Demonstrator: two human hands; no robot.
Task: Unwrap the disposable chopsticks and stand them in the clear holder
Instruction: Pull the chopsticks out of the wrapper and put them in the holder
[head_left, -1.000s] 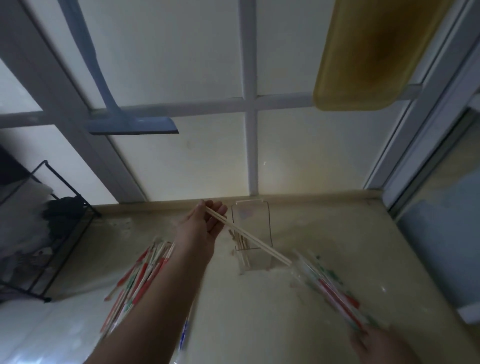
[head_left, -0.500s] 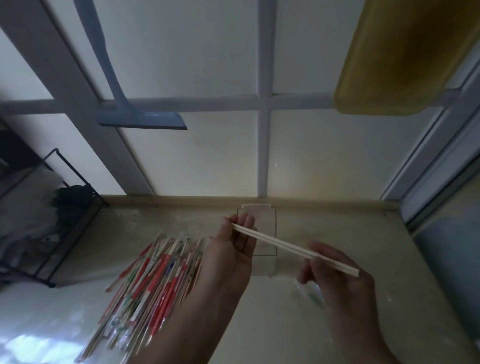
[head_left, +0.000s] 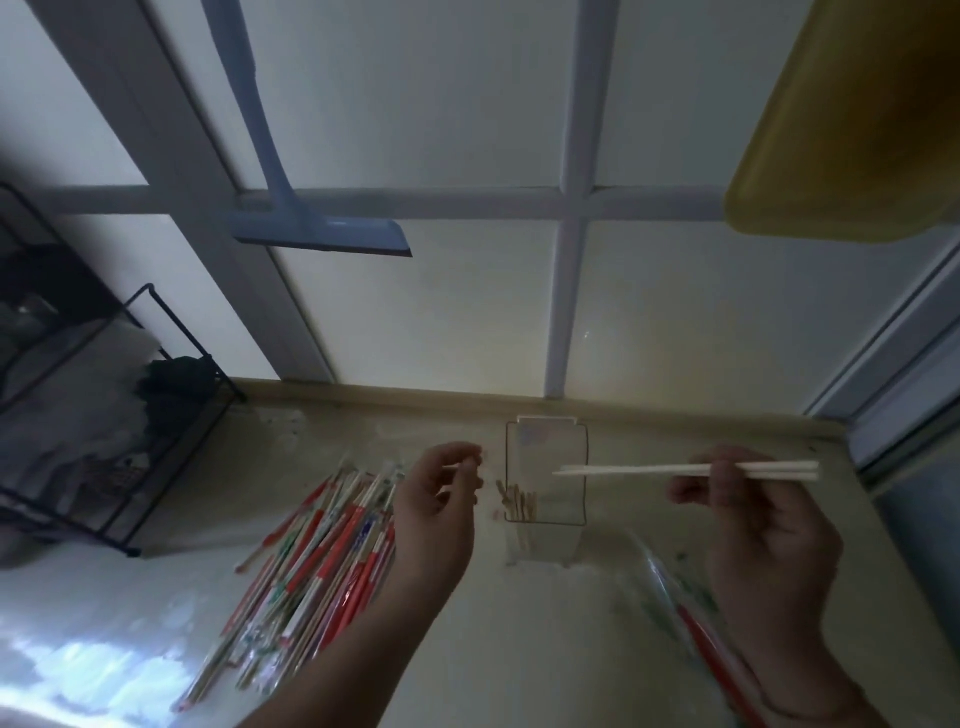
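A bare pair of pale wooden chopsticks (head_left: 649, 471) lies level in the air. My right hand (head_left: 763, 525) pinches them near their thick end, and their tips point left in front of the clear holder (head_left: 582, 441). The holder stands at the back of the counter with several unwrapped chopsticks (head_left: 517, 504) inside. My left hand (head_left: 441, 499), just left of the holder, has its fingers curled and pinches a short thin pale sliver. A pile of wrapped chopsticks (head_left: 322, 561) in red, white and green sleeves lies to the left. An empty clear wrapper (head_left: 670, 587) lies below my right hand.
A black wire rack (head_left: 171, 415) with cloths stands at the left end of the counter (head_left: 571, 649). A blue squeegee (head_left: 311, 228) and a yellow tray (head_left: 857, 130) hang on the window behind. A window frame closes off the right side.
My left hand has let go of the chopsticks' end and drawn back left. My right hand took hold of them, carried them right and levelled them. The wrapper now lies on the counter.
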